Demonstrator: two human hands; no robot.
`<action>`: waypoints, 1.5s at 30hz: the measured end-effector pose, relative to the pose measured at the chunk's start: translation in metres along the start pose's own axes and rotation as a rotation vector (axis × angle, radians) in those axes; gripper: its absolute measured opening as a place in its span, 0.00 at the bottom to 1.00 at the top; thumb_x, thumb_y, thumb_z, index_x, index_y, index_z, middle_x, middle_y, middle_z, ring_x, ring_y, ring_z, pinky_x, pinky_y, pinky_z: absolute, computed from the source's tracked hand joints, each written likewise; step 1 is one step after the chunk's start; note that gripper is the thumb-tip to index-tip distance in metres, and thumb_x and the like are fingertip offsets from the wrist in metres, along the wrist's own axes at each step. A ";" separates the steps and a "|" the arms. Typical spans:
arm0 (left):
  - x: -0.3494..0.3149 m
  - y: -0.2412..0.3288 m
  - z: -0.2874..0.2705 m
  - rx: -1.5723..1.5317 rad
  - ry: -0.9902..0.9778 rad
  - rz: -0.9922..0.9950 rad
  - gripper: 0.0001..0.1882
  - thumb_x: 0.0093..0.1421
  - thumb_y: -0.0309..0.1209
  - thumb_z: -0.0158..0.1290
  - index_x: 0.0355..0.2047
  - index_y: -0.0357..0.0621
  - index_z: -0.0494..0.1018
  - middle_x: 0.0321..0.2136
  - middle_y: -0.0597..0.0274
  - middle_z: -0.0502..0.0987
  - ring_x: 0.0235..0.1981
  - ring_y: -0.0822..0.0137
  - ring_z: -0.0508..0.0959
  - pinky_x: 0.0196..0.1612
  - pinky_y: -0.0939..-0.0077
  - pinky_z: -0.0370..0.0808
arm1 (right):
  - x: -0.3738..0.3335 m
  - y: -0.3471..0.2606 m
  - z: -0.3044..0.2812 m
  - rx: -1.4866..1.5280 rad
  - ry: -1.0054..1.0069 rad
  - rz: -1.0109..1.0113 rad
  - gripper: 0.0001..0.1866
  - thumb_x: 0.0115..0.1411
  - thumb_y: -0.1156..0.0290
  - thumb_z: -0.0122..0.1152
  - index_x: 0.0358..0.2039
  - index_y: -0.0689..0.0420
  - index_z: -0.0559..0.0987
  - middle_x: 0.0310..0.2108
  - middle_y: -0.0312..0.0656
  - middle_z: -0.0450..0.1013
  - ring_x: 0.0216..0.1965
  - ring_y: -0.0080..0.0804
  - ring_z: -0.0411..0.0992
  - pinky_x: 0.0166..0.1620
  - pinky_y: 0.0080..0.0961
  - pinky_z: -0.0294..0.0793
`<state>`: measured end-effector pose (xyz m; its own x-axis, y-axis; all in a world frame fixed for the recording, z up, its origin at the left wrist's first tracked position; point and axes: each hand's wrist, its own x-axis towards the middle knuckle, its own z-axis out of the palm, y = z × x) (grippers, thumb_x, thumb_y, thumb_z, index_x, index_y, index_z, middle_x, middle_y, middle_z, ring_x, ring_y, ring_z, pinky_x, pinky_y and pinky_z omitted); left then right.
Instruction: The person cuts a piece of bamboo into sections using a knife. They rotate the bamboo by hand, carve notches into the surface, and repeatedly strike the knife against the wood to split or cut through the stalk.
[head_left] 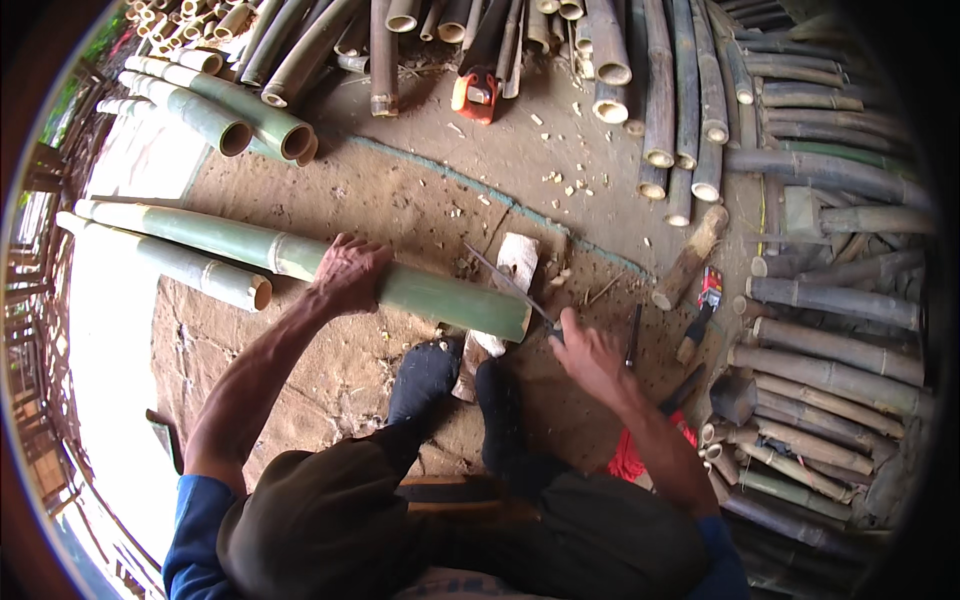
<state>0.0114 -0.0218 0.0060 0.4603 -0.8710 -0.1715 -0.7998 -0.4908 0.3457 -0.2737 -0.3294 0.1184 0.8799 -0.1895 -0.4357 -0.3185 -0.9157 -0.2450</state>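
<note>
A thick green bamboo pole [440, 298] slants across the ground in front of me, its cut end toward the right. My left hand [352, 275] is wrapped over the pole near its middle. My right hand [588, 352] is closed around the dark handle of a long thin knife [510, 280]. The narrow blade points up and left, by the pole's right end; whether it touches the bamboo I cannot tell. Beneath that end lies a pale block of wood [517, 260], between and beyond my dark-socked feet.
Another bamboo pole [200, 268] lies beside the held one. Cut poles [200, 110] are at upper left, and stacked bamboo [840, 290] lines the right. An orange-handled saw [475, 97], a short log [692, 258], a brush-like tool [698, 330] and red cloth [632, 458] lie about.
</note>
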 end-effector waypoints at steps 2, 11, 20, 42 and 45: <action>0.003 -0.010 0.003 0.026 0.068 -0.002 0.32 0.34 0.31 0.75 0.44 0.51 0.77 0.40 0.59 0.82 0.48 0.54 0.82 0.59 0.54 0.73 | 0.010 -0.006 -0.013 -0.027 0.019 -0.048 0.18 0.74 0.57 0.62 0.46 0.59 0.71 0.31 0.60 0.82 0.36 0.65 0.83 0.36 0.54 0.82; -0.008 0.002 0.013 0.046 0.232 0.093 0.29 0.37 0.30 0.73 0.42 0.48 0.76 0.37 0.58 0.80 0.46 0.52 0.81 0.57 0.54 0.73 | -0.013 -0.013 -0.005 0.204 0.308 -0.214 0.17 0.70 0.62 0.69 0.45 0.59 0.72 0.34 0.56 0.82 0.34 0.60 0.84 0.35 0.49 0.83; -0.025 0.002 0.023 0.139 0.396 0.078 0.23 0.46 0.31 0.69 0.43 0.46 0.74 0.37 0.55 0.77 0.44 0.50 0.79 0.54 0.52 0.72 | -0.019 -0.067 -0.079 0.329 0.410 -0.348 0.17 0.70 0.67 0.69 0.49 0.61 0.72 0.34 0.55 0.81 0.33 0.60 0.83 0.34 0.51 0.81; -0.008 -0.007 -0.002 0.038 -0.026 0.006 0.27 0.39 0.31 0.76 0.43 0.52 0.80 0.36 0.61 0.85 0.43 0.57 0.83 0.56 0.55 0.72 | -0.006 -0.015 -0.033 0.057 0.005 -0.022 0.17 0.74 0.59 0.63 0.44 0.60 0.71 0.32 0.59 0.82 0.36 0.64 0.83 0.35 0.54 0.81; -0.017 0.000 -0.003 0.029 0.092 0.020 0.24 0.43 0.28 0.71 0.42 0.50 0.78 0.36 0.59 0.83 0.45 0.54 0.82 0.57 0.53 0.72 | -0.022 -0.052 -0.070 0.290 0.266 -0.170 0.16 0.74 0.60 0.63 0.45 0.60 0.71 0.32 0.58 0.82 0.36 0.64 0.83 0.35 0.56 0.80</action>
<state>0.0049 -0.0064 0.0118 0.4765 -0.8756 -0.0793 -0.8193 -0.4750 0.3211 -0.2522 -0.3022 0.2011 0.9766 -0.1642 -0.1390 -0.2138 -0.8115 -0.5438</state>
